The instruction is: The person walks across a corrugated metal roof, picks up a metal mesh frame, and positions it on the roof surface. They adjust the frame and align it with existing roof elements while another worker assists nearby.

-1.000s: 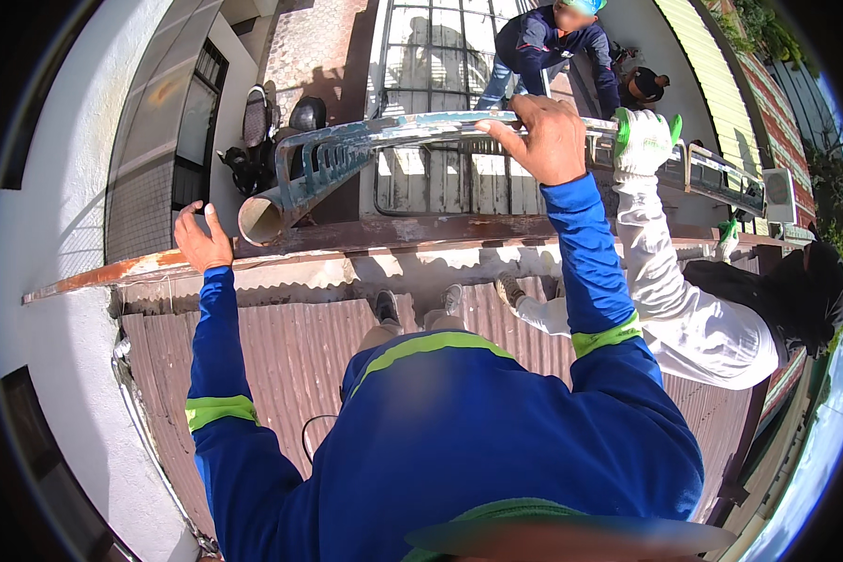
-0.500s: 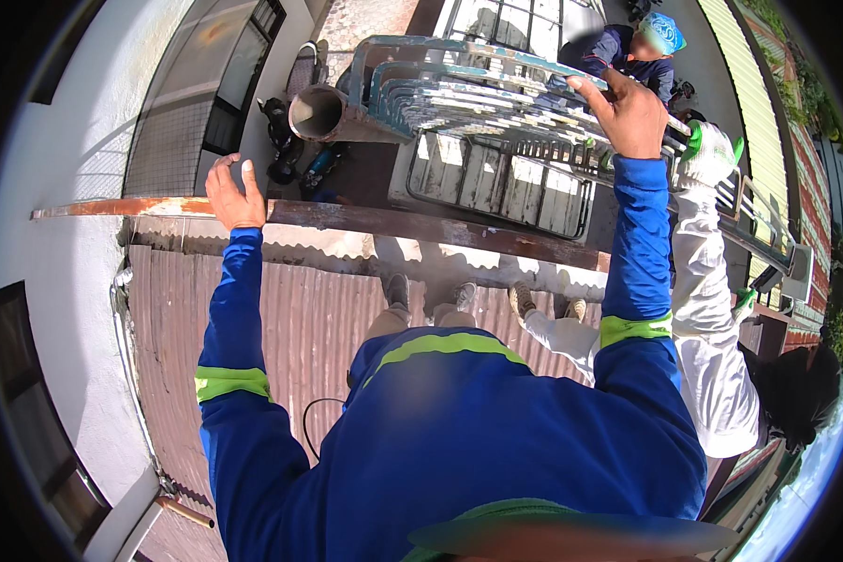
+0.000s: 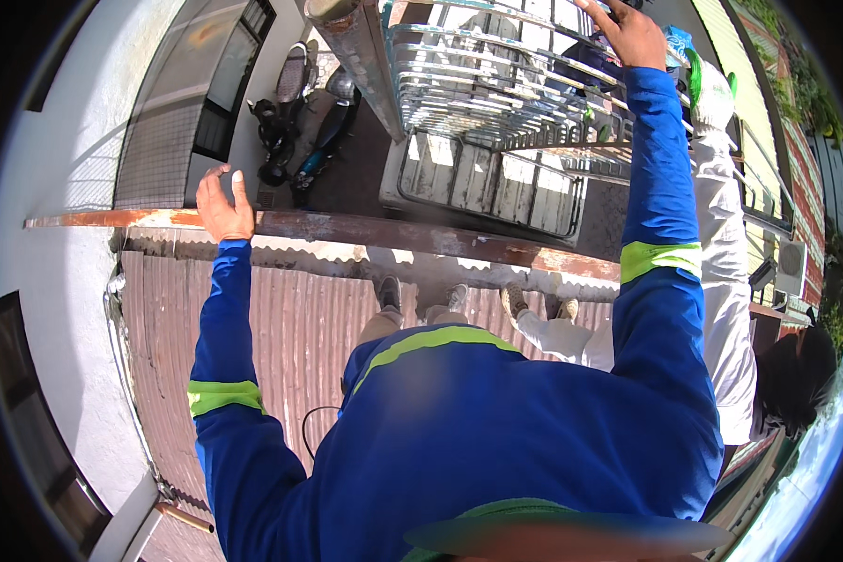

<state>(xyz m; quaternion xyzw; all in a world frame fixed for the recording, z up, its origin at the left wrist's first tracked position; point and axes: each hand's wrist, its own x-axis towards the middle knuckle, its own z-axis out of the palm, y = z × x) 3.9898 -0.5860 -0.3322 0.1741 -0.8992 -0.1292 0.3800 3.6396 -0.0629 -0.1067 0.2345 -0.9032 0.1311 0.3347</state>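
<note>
My left hand [image 3: 223,204] is raised at the rusty beam [image 3: 421,234] along the roof edge, thumb and bent fingers apart, holding nothing; whether it rests on the beam I cannot tell. Up at the top, my right hand [image 3: 628,37] grips a rail of a weathered, pale teal metal rack [image 3: 478,70] with many parallel bars. A wide, rust-stained pipe [image 3: 351,66] slants along its left side. Just right of my right arm, a co-worker's white-gloved hand [image 3: 710,98] is at the same rack. Below the rack lies a white slatted surface with a dark rim [image 3: 445,173].
I stand on a pink corrugated roof [image 3: 206,328], another person's boots [image 3: 515,302] beside mine. A white wall [image 3: 56,244] is left. Motorcycles [image 3: 314,150] are parked below the edge. A person in a cyan cap [image 3: 679,45] is partly hidden behind the rack. An outdoor air-conditioner [image 3: 789,272] is right.
The rack and pipe have swung up and away from the beam, showing more bars. My right hand and the gloved hand moved with it toward the upper right. My left hand stays near the beam.
</note>
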